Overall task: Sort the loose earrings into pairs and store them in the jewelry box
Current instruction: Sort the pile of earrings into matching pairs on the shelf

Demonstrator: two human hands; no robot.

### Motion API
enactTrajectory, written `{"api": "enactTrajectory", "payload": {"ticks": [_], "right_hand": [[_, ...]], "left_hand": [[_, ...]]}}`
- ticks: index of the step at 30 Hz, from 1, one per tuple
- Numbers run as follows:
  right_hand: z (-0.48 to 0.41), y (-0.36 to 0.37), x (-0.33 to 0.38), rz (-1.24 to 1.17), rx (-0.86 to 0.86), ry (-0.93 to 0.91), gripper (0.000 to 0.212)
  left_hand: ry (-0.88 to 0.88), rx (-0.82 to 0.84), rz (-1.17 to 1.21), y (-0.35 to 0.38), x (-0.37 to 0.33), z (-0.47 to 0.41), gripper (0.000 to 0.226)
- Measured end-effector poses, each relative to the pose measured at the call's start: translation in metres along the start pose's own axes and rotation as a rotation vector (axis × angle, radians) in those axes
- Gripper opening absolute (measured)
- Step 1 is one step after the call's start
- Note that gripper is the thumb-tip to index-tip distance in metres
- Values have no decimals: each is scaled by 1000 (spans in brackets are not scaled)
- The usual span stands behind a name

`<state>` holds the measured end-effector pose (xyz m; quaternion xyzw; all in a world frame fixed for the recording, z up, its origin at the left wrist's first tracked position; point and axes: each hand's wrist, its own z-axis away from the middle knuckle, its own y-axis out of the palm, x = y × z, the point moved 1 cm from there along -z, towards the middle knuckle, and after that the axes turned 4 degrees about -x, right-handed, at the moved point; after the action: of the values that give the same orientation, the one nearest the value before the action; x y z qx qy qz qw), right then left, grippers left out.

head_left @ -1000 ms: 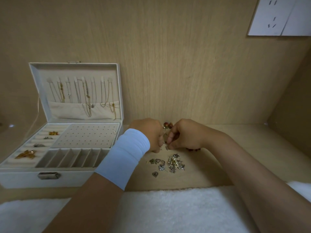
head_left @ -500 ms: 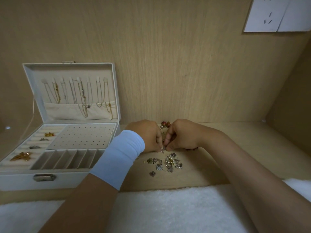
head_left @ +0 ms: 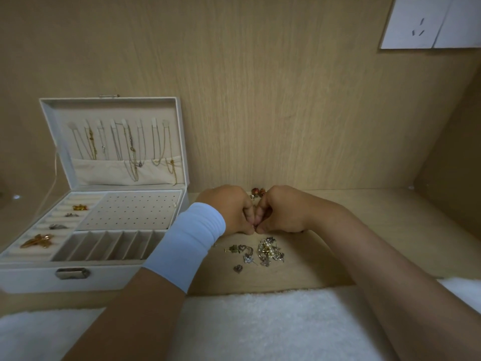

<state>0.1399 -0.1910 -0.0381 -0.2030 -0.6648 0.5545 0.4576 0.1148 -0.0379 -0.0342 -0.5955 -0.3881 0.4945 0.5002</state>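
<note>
Pairing step, likely. Left hand (head_left: 229, 211) and right hand (head_left: 282, 212) pinch one tiny earring (head_left: 255, 226); pile (head_left: 268, 252) at 6 o'clock. Next: jewelry box (head_left: 117, 276), 9 o'clock.

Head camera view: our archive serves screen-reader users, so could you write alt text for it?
A person's left hand and right hand meet fingertip to fingertip on a wooden desk, pinching a tiny piece too small to identify. Loose earrings lie in a pile just in front of them, and an open white jewelry box stands to the left.
</note>
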Motion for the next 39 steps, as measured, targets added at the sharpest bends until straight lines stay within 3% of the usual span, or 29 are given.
{"api": "enactTrajectory", "payload": {"ticks": [3, 6, 13, 16, 21, 28, 34, 39], "right_hand": [[3, -3, 2, 1, -17, 2, 16], [9, -10, 6, -52, -60, 14, 3], [21, 0, 33, 132, 68, 36, 41], [22, 6, 38, 181, 110, 58, 43], [25, 2, 40, -19, 166, 44, 23], [37, -37, 24, -439, -12, 76, 16], [49, -50, -1, -568, -105, 148, 16], [48, -43, -13, -467, -72, 182, 9]], "left_hand": [[-13, 24, 58, -4, 4, 3, 19], [-41, -24, 120, -17, 12, 10, 16], [-18, 51, 181, -20, 19, 36, 10], [-22, 61, 194, -15, 24, 43, 11], [18, -25, 275, -20, 24, 46, 10], [89, -153, 371, -13, 8, 38, 12], [144, 14, 288, 8, -11, 31, 25], [186, 111, 207, 15, -22, 31, 31]]}}
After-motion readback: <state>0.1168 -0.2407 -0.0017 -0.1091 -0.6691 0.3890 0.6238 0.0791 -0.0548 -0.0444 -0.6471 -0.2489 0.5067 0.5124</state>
